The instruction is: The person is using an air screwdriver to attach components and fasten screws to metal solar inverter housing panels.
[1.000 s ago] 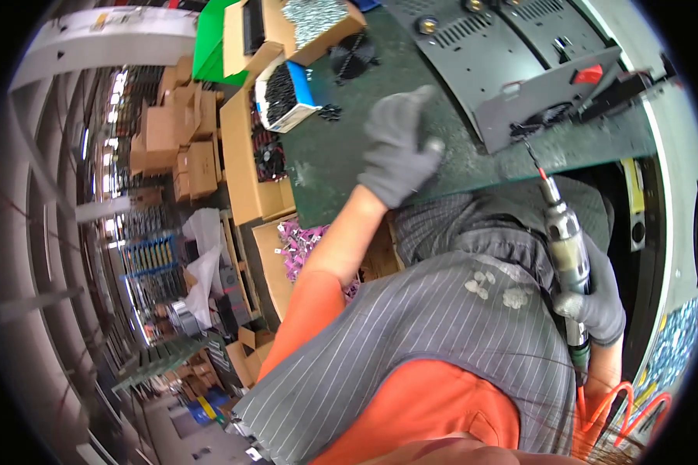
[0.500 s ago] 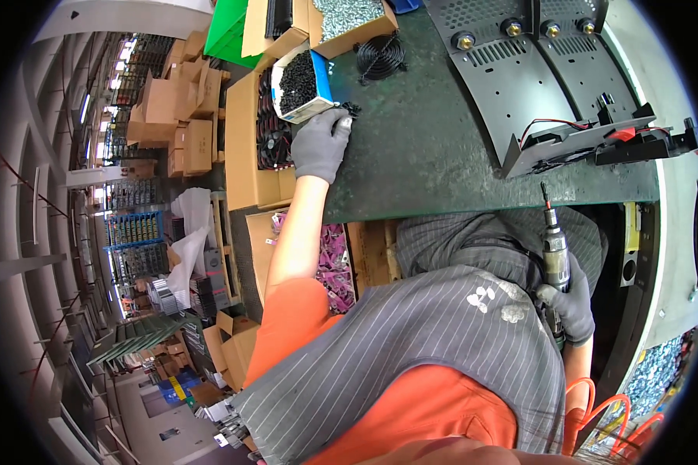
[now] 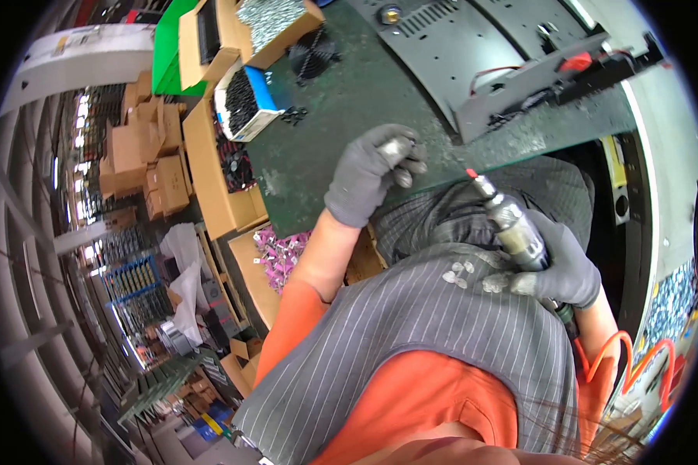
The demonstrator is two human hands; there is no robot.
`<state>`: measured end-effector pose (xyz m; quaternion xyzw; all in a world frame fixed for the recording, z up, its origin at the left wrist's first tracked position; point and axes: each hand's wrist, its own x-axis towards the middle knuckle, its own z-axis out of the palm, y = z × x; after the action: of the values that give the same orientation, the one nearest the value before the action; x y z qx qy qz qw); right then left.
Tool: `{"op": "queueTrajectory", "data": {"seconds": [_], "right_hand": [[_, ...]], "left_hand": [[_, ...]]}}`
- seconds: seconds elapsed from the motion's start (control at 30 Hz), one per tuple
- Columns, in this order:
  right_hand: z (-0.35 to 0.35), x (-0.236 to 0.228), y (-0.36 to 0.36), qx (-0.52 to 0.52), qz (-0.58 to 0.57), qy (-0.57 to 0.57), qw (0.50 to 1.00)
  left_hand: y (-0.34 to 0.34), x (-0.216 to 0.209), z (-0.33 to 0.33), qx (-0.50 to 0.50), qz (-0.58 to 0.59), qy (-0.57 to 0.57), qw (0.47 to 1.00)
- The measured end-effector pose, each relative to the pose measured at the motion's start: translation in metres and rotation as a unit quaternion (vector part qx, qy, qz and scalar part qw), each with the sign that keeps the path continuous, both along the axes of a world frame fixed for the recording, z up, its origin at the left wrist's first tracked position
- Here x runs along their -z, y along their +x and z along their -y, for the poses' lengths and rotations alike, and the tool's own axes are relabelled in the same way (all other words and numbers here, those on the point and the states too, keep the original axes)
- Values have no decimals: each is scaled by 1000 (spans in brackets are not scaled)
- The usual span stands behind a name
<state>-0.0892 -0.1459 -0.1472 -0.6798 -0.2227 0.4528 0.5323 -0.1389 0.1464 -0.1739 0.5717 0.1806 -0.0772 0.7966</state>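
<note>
My left hand (image 3: 376,174), in a grey glove, hovers above the front of the dark green table (image 3: 349,101). Its fingers are curled together; a dark speck shows at the fingertips, too small to name. In my gloved right hand (image 3: 562,263) I grip a power screwdriver (image 3: 516,229) with a metal body, its red-tipped end pointing up and left toward the table edge. Beyond it, a grey sheet-metal panel (image 3: 450,62) lies on the table, with an upright bracket (image 3: 512,97) carrying dark parts and red wire. A few small black pieces (image 3: 293,116) lie beside a white-and-blue box (image 3: 264,120) of black fasteners.
At the table's left stand an open carton (image 3: 213,178) with black fans, a carton (image 3: 287,39) of silvery screws and a green bin (image 3: 171,50). A black round grille (image 3: 314,54) lies nearby. Pink parts (image 3: 281,256) fill a lower box. An orange coiled hose (image 3: 620,349) hangs at right.
My left hand has moved right and nearer, away from the fastener box, fingers curling. My right hand has raised and tilted the screwdriver leftward. The view has shifted and turned.
</note>
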Motion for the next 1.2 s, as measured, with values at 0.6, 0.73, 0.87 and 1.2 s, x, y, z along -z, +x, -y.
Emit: {"op": "queueTrajectory", "data": {"seconds": [0.6, 0.73, 0.87, 1.2], "right_hand": [[8, 7, -11, -10, 3, -2, 1000], [17, 17, -18, 15, -1, 55, 998], [31, 22, -22, 47, 59, 33, 997], [21, 48, -26, 142, -4, 23, 990]], "left_hand": [[15, 2, 12, 145, -5, -15, 989], [15, -2, 20, 192, 24, -5, 981], [11, 22, 20, 28, 187, 228, 955], [42, 59, 58, 26, 324, 597, 733]]}}
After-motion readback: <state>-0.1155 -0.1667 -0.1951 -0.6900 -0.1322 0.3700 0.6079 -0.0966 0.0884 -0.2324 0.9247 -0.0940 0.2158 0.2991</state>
